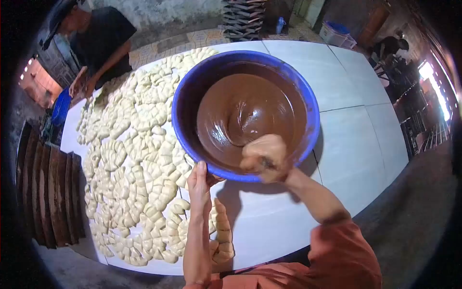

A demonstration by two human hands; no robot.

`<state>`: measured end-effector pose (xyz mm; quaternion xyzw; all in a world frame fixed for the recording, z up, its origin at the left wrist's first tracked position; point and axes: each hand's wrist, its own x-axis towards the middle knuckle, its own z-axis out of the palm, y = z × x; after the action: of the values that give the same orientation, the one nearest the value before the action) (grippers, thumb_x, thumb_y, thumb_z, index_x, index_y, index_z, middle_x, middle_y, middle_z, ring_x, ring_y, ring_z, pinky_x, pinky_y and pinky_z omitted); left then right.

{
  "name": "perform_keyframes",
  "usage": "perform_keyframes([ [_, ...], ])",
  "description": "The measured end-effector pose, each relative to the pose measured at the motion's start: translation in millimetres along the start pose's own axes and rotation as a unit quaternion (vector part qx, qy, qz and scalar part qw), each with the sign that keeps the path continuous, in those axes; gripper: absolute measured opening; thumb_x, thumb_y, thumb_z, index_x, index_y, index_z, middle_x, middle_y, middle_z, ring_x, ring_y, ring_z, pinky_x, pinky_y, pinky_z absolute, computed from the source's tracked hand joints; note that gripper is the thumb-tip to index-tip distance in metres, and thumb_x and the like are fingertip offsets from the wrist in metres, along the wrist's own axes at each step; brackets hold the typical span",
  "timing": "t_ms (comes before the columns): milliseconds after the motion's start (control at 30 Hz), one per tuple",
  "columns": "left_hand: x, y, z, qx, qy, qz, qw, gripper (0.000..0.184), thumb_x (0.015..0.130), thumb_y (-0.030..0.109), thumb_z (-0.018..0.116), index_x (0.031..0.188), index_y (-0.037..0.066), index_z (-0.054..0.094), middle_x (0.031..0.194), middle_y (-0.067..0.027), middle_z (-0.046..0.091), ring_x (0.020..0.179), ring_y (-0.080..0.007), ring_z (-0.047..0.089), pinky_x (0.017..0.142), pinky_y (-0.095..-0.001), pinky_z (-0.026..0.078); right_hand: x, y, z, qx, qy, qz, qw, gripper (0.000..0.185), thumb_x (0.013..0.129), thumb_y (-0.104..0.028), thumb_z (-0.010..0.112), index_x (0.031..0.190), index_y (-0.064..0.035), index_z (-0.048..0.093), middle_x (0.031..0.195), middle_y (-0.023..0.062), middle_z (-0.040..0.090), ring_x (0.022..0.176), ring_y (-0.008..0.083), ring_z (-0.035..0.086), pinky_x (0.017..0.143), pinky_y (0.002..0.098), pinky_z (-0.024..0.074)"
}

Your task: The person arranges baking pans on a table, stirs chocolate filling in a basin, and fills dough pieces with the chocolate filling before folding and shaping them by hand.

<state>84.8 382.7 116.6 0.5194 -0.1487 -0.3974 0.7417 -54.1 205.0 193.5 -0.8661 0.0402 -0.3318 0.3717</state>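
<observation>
A large blue plastic basin [314, 103] holds glossy brown batter, chocolate-like in look [226, 103], with swirl marks at its middle. My left hand [198, 180] grips the near-left rim, thumb on the outside edge and fingers partly hidden beneath. Over the near side of the batter, my right hand [265, 156] is closed in a fist, smeared by motion. A dark end shows at the fist, but I cannot make out what it holds. Pale dough pieces [156, 185], cut in segments and curled, lie left of the basin and by my left forearm.
The basin stands on a white tiled table [356, 139]. A co-worker [103, 45] in a dark top stands at the far left, near a blue container [61, 107]. Dark trays [48, 192] are stacked at the left edge. Another person [390, 48] is at the far right.
</observation>
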Motion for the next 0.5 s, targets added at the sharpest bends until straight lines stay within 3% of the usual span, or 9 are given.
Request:
perform_keyframes([
  [33, -1.7, 1.5, 3.7, 0.004, 0.006, -0.006, 1.000, 0.036, 0.102, 0.035, 0.045, 0.096, 0.003, 0.059, 0.079, -0.0046, 0.066, 0.068, -0.0135, 0.065, 0.070, -0.0323, 0.058, -17.5, 18.8, -2.0, -0.045, 0.050, 0.021, 0.998, 0.053, 0.095, -0.043, 0.053, 0.055, -0.0085, 0.045, 0.050, 0.0041, 0.046, 0.046, 0.0156, 0.045, 0.047, 0.0295, 0.0354],
  [67, -3.4, 5.8, 10.2, -0.006, 0.008, 0.005, 1.000, 0.035, 0.102, 0.035, 0.045, 0.094, 0.004, 0.059, 0.076, -0.0044, 0.065, 0.067, -0.0128, 0.065, 0.069, -0.0312, 0.058, 10.2, 4.5, -18.8, 0.050, 0.110, -0.001, 0.993, 0.034, 0.090, -0.029, 0.061, 0.067, -0.0047, 0.060, 0.060, 0.0096, 0.059, 0.054, 0.0202, 0.058, 0.057, 0.0323, 0.0474],
  [100, -5.3, 4.2, 9.1, -0.004, 0.004, 0.001, 1.000, 0.035, 0.102, 0.035, 0.045, 0.094, 0.004, 0.059, 0.076, -0.0044, 0.065, 0.067, -0.0128, 0.065, 0.069, -0.0312, 0.058, 14.4, 48.3, -23.8, 0.053, 0.183, 0.167, 0.967, 0.055, 0.098, -0.044, 0.049, 0.057, -0.0082, 0.047, 0.051, 0.0013, 0.041, 0.046, 0.0137, 0.041, 0.045, 0.0302, 0.0323],
  [200, -2.7, -2.5, 3.5, -0.018, -0.003, -0.002, 1.000, 0.034, 0.101, 0.035, 0.046, 0.096, 0.004, 0.059, 0.075, -0.0038, 0.064, 0.068, -0.0122, 0.065, 0.067, -0.0311, 0.058, 46.8, 27.2, -22.3, -0.013, 0.260, 0.213, 0.942, 0.055, 0.098, -0.044, 0.049, 0.058, -0.0074, 0.049, 0.051, 0.0019, 0.042, 0.046, 0.0141, 0.043, 0.046, 0.0303, 0.0334],
  [267, -3.1, -2.4, 2.1, -0.006, -0.012, 0.007, 1.000, 0.037, 0.100, 0.039, 0.047, 0.096, 0.005, 0.059, 0.077, -0.0044, 0.065, 0.069, -0.0136, 0.065, 0.068, -0.0316, 0.058, 21.1, 33.9, 7.0, -0.141, 0.170, -0.105, 0.970, 0.056, 0.098, -0.047, 0.046, 0.059, -0.0070, 0.050, 0.051, 0.0029, 0.043, 0.046, 0.0149, 0.044, 0.047, 0.0299, 0.0353],
  [300, -1.9, -0.5, 2.6, 0.007, -0.018, 0.007, 1.000, 0.041, 0.098, 0.044, 0.048, 0.096, 0.005, 0.060, 0.079, -0.0051, 0.066, 0.070, -0.0149, 0.065, 0.069, -0.0321, 0.057, 25.4, 37.6, 5.7, -0.139, 0.168, -0.111, 0.970, 0.056, 0.098, -0.047, 0.046, 0.059, -0.0070, 0.050, 0.051, 0.0029, 0.043, 0.046, 0.0149, 0.044, 0.047, 0.0299, 0.0353],
  [367, -2.1, 0.9, 1.4, 0.012, -0.006, -0.017, 1.000, 0.040, 0.098, 0.044, 0.049, 0.096, 0.006, 0.060, 0.078, -0.0039, 0.065, 0.070, -0.0142, 0.065, 0.068, -0.0313, 0.057, 28.9, 39.4, -9.2, 0.012, 0.222, -0.011, 0.975, 0.057, 0.099, -0.046, 0.046, 0.056, -0.0093, 0.045, 0.049, 0.0011, 0.040, 0.044, 0.0134, 0.040, 0.045, 0.0295, 0.0308],
  [433, -1.6, -1.5, 1.9, 0.017, -0.005, 0.004, 1.000, 0.039, 0.098, 0.043, 0.050, 0.094, 0.006, 0.060, 0.077, -0.0031, 0.065, 0.069, -0.0137, 0.065, 0.067, -0.0310, 0.057, 20.7, 31.9, -26.4, 0.152, 0.292, 0.107, 0.938, 0.058, 0.100, -0.046, 0.045, 0.054, -0.0115, 0.040, 0.046, -0.0008, 0.036, 0.042, 0.0119, 0.035, 0.043, 0.0291, 0.0263],
  [500, -4.1, -3.6, 4.6, -0.012, -0.017, 0.009, 1.000, 0.037, 0.098, 0.041, 0.051, 0.092, 0.006, 0.060, 0.075, -0.0029, 0.065, 0.067, -0.0141, 0.065, 0.066, -0.0303, 0.057, 62.0, 34.6, -36.4, 0.049, 0.374, 0.177, 0.909, 0.057, 0.101, -0.045, 0.044, 0.054, -0.0132, 0.033, 0.048, -0.0031, 0.035, 0.043, 0.0086, 0.031, 0.043, 0.0288, 0.0211],
])
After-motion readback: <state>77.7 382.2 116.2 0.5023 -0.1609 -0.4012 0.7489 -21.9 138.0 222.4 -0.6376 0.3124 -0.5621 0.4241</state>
